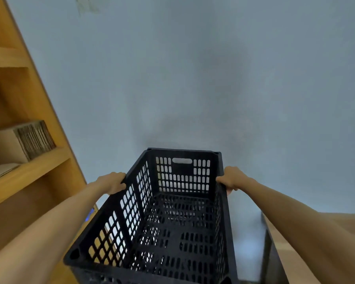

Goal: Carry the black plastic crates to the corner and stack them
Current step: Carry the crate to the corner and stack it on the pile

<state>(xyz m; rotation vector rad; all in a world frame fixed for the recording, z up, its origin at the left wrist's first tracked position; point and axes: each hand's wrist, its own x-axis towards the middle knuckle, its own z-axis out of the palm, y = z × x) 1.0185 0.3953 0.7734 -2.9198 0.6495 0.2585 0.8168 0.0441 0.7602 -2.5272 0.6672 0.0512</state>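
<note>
In the head view, the left hand (pixel 113 182) and right hand (pixel 231 179) are gripping the long rims of an empty black crate (pixel 168 218), fingers curled closed over them, before a pale wall beside wooden shelving (pixel 29 165). Keeping it level and lowering squarely should help stacking.

A tall wood shelf (pixel 29 111) stands on the left, w/ a brown cardboard box (pixel 19 142) lying on one of its boards – the box end shows wavy layers. A plain grey-blue wall (pixel 193 68) fills the back. Low on the right sits a dark thing (pixel 272 253) – too blurry to tell what.
</note>
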